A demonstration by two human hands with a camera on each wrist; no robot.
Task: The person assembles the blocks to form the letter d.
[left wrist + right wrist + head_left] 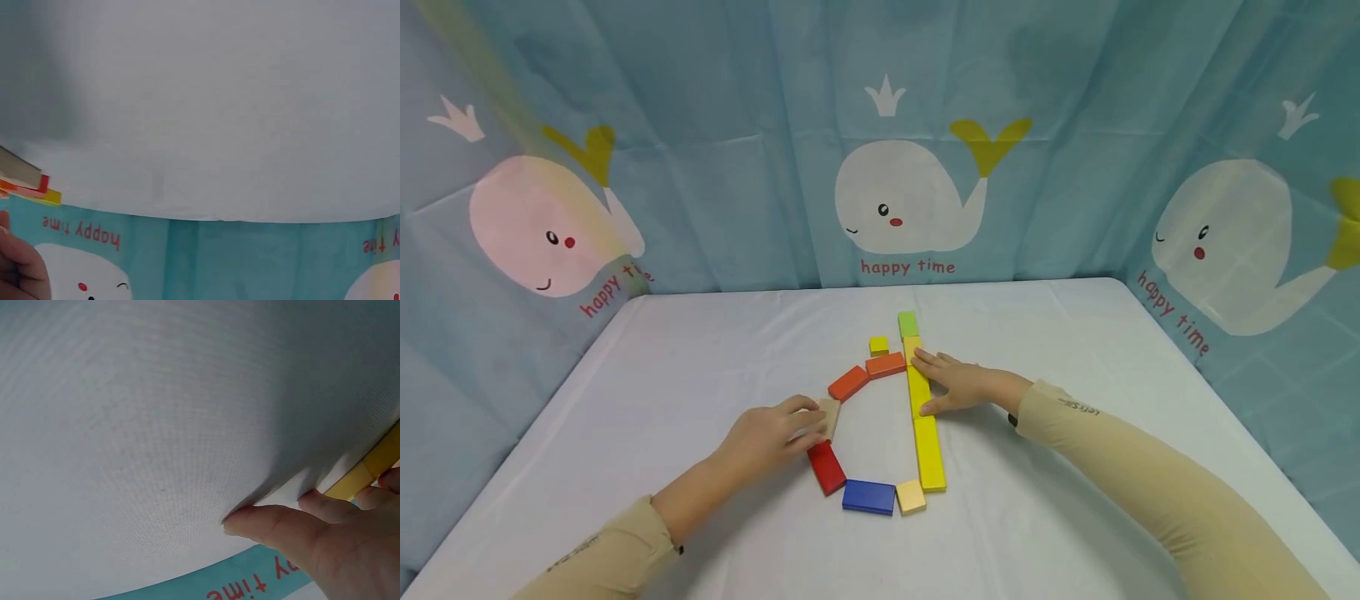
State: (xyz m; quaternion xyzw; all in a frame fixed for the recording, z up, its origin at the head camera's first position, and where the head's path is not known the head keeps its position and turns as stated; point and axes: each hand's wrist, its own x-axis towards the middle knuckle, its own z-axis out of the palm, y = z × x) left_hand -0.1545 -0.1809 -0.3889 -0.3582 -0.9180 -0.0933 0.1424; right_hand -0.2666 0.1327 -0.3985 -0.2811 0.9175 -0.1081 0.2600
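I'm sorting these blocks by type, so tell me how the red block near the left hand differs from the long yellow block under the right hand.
The red block is short and red; the long yellow block is much longer, narrower and yellow. The red block lies slanted in the curved row, while the yellow one runs nearly straight away from the person. The right hand rests on the yellow line; the left hand grips a beige block just above the red one. Both lie flat on the white table.
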